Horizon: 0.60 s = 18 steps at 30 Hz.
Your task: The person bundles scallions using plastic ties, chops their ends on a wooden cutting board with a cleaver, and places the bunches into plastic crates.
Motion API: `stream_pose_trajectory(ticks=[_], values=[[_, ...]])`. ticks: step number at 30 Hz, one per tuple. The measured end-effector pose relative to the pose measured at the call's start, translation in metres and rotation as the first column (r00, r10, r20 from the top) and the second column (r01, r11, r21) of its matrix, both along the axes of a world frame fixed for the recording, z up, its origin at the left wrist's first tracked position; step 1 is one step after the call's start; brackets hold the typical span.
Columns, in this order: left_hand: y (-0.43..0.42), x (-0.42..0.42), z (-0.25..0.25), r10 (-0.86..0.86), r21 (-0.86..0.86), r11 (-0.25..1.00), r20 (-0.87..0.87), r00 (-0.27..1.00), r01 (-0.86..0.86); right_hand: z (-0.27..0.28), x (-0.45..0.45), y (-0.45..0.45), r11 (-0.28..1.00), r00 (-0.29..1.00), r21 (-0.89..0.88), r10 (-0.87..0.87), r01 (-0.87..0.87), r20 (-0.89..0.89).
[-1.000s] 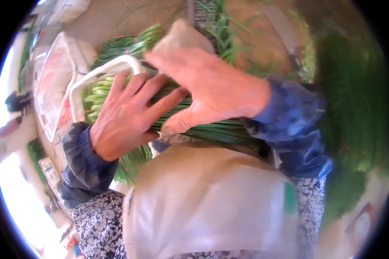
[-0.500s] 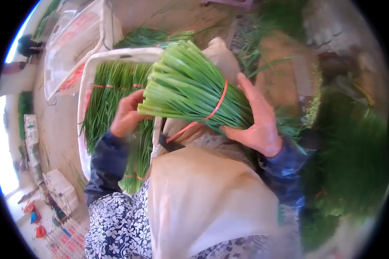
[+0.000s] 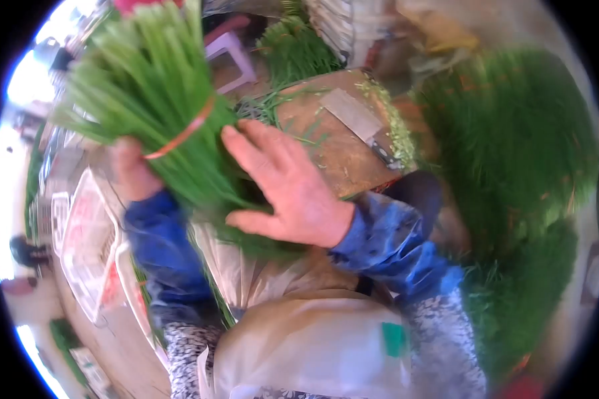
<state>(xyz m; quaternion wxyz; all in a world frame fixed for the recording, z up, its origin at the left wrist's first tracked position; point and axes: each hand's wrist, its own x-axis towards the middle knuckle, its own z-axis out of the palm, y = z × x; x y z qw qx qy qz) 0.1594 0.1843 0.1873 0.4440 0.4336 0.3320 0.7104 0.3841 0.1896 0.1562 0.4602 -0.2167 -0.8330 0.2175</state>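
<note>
Banded bunch of long green leafy stalks (image 3: pixel 156 86) is between the two hands, pale cut ends up toward upper left, darker leaves running down toward the lap; it's tilted, not upright. Orange-red band (image 3: pixel 188 135) goes round its middle. Left hand (image 3: pixel 136 169) is against the bunch's lower left side, just beside the band; its fingers are hidden and blurred, so can't tell how tightly it grips. Right hand (image 3: pixel 289 186) has fingers spread, laid along the bunch's right side below the band. Hands apart, bunch between them. Right of the bunch, a wide-bladed knife with black handle (image 3: pixel 356 118) lies on a brown wooden board (image 3: pixel 333 156) with green scraps. Large pile of green stalks (image 3: pixel 512 133) at far right, white plastic crate (image 3: pixel 86 246) lower left of left hand.
</note>
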Motion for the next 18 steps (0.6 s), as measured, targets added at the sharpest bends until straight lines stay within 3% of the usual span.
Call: stream_pose_trajectory(ticks=[1,3,4,5,6,7,8,10,11,13,14,16,17,18], values=[[0.01,-0.016,0.019,-0.086,0.042,0.995,-0.056,0.995,0.089,-0.026,0.037,0.006,0.994,0.993,-0.015,-0.104,0.105,0.056],[0.032,-0.102,0.062,-0.102,-0.033,0.995,-0.463,0.881,0.097,-0.071,0.062,0.032,0.961,0.932,-0.091,-0.226,0.26,0.282],[0.058,-0.099,0.076,-0.138,-0.075,0.99,-0.626,0.767,0.116,-0.09,0.081,0.057,0.922,0.861,-0.151,-0.262,0.357,0.436],[0.084,-0.096,0.091,-0.164,-0.103,0.986,-0.771,0.615,0.132,-0.127,0.097,0.078,0.869,0.69,-0.031,-0.369,0.493,0.623],[0.111,-0.092,0.105,-0.176,-0.119,0.981,-0.879,0.443,0.154,-0.144,0.115,0.094,0.846,0.629,-0.047,-0.358,0.532,0.69],[0.119,-0.035,0.096,-0.31,-0.262,0.95,-0.837,0.451,0.167,-0.158,0.13,0.102,0.82,0.56,-0.059,-0.335,0.57,0.758],[0.133,-0.006,0.066,-0.483,-0.388,0.875,-0.745,0.46,0.29,-0.171,0.14,0.107,0.806,0.558,-0.08,-0.331,0.587,0.761],[0.161,0.052,0.004,-0.771,-0.606,0.636,-0.49,0.406,0.477,-0.181,0.16,0.118,0.808,0.569,-0.258,-0.113,0.529,0.815],[0.163,0.066,-0.032,-0.854,-0.688,0.511,-0.338,0.395,0.515,-0.195,0.167,0.12,0.79,0.563,-0.278,-0.1,0.546,0.82],[0.16,0.077,-0.113,-0.896,-0.754,0.358,-0.111,0.43,0.551,-0.214,0.172,0.122,0.88,0.643,-0.075,-0.282,0.469,0.712],[0.155,0.085,-0.134,-0.905,-0.759,0.33,-0.086,0.416,0.561,-0.205,0.169,0.12,0.87,0.634,-0.094,-0.274,0.484,0.723],[0.145,0.114,-0.172,-0.945,-0.828,0.267,-0.126,0.301,0.493,-0.187,0.166,0.128,0.838,0.593,-0.319,-0.006,0.442,0.805],[0.147,0.125,-0.175,-0.958,-0.876,0.267,-0.195,0.21,0.402,-0.196,0.169,0.126,0.826,0.593,-0.345,0.017,0.445,0.805],[0.144,0.125,-0.18,-0.885,-0.81,0.466,-0.425,0.19,0.356,-0.208,0.171,0.126,0.867,0.694,-0.278,-0.102,0.414,0.713]])
